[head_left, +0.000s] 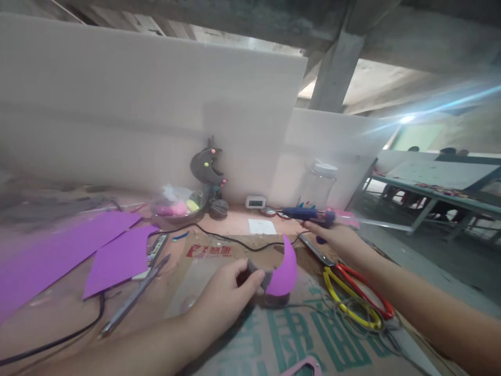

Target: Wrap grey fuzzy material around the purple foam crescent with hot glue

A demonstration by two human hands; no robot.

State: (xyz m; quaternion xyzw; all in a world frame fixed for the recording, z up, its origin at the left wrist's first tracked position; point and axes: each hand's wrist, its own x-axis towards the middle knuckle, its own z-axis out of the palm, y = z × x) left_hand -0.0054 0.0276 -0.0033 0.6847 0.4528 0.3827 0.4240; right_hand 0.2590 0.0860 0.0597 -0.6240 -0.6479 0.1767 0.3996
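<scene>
My left hand [235,292] pinches the dark grey end of a crescent piece [285,271] between thumb and fingers. Its purple sheet face curves up to a point above the cardboard [219,277]. Whether the grey part is a separate layer I cannot tell. At the right, my right hand [331,237] is wrapped around a blue hot glue gun [305,213], nozzle to the left. A long clear glue stick [383,224] juts from its back. Scissors [352,292] with red and yellow handles lie below that hand, with thin cord tangled over them.
Purple sheets [121,261] and a silver pen [135,297] lie left. A black cable [235,241] crosses the table. Behind stand a grey moon ornament [203,164], a bowl [180,209], a small digital clock [255,202] and a lidded jar [319,185].
</scene>
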